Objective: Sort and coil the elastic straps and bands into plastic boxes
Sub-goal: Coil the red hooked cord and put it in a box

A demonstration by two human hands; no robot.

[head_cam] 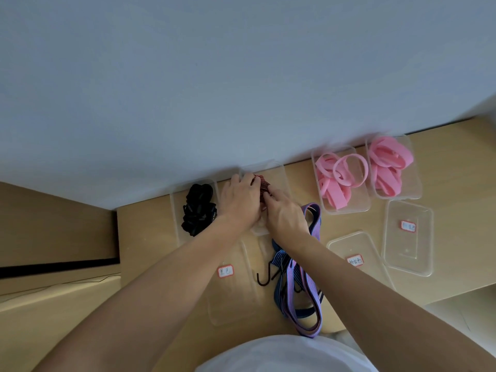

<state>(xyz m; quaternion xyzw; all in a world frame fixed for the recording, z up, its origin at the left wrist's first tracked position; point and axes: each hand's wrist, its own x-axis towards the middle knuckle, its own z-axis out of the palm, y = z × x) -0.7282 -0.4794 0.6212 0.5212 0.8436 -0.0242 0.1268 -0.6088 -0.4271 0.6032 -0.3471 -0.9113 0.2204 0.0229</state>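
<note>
Your left hand (239, 200) is curled over a red striped strap (261, 183), fingers wrapped round the bundle. Your right hand (284, 218) meets it from the other side and pinches the same strap between its fingertips. Both hands hold the strap inside a clear box (283, 178) that stands against the wall at the back of the surface (150, 237).

Just left of that box, a second clear box holds a heap of black straps (198, 208). To the right, well apart from your hands, two more clear boxes stand side by side: the nearer one holds thin pink bands (338, 181), the farther one wide pink bands (389, 165).

A loose tangle of purple and blue striped straps (300, 291) lies on the surface under your right forearm and runs toward you. A black hook (264, 277) lies at its left edge. Three flat clear lids with small red-bordered labels lie in front of the boxes: the left lid (230, 299), the middle lid (346, 245) and the right lid (408, 253). The writing on the labels is too small to read.
</note>
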